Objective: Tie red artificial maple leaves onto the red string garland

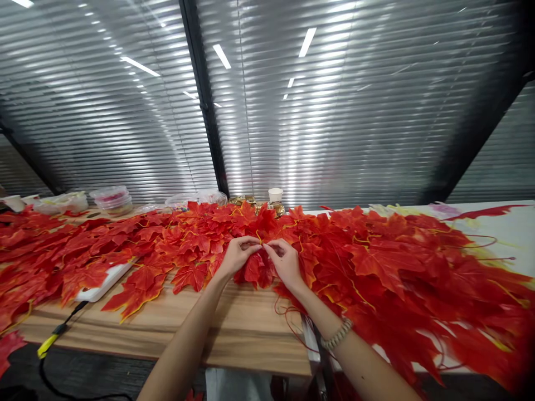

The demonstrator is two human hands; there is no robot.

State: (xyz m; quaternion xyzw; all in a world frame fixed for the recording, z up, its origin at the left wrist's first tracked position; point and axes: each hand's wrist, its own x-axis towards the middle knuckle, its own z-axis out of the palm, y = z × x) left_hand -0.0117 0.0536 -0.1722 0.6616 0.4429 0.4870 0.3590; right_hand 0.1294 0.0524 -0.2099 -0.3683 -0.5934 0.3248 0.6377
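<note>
Red artificial maple leaves (384, 256) with yellow-orange edges and stems lie heaped across the table. At the middle, my left hand (240, 253) pinches a thin yellow stem (259, 239), thumb and forefinger together. My right hand (285, 260) meets it from the other side, its fingertips closed on the same stem. The two hands nearly touch. Just below them hangs a dark red leaf (253, 270). A beaded bracelet (336, 334) circles my right wrist. Fine detail between the fingertips is too small to make out.
A white power strip (104, 283) with a black cable (52, 340) lies at the left. Along the back stand stacked plastic tubs (111, 199), a paper cup (275, 194) and plastic bags. Thin red cords (292, 326) trail over the wooden table's (254, 345) right edge.
</note>
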